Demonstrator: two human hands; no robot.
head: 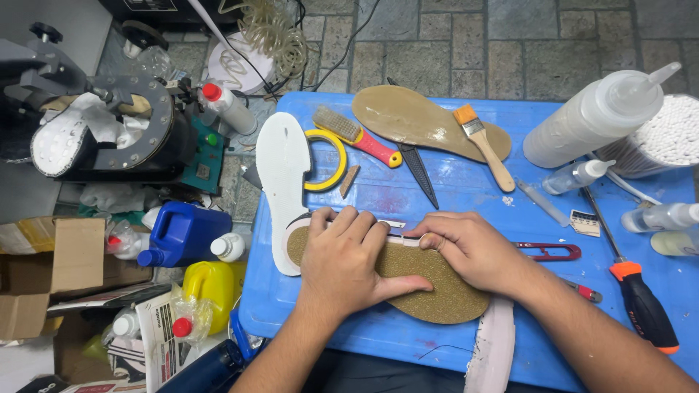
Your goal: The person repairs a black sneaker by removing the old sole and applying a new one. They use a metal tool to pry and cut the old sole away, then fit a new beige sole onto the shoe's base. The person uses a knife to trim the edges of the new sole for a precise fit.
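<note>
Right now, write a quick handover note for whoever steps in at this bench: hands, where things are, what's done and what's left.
Left hand: flat on the brown insole, fingers spread, pressing it onto the blue table.
Right hand: fingertips pressed along the insole's upper edge, by a thin white strip.
Nearby: white sole lies left of the insole, a second tan insole at the back, paintbrush on it, wire brush, yellow tape roll, red snips and screwdriver to the right.
Done: insole laid flat, both hands on it.
Left: cannot tell how far the edge is finished; hands cover it.
</note>
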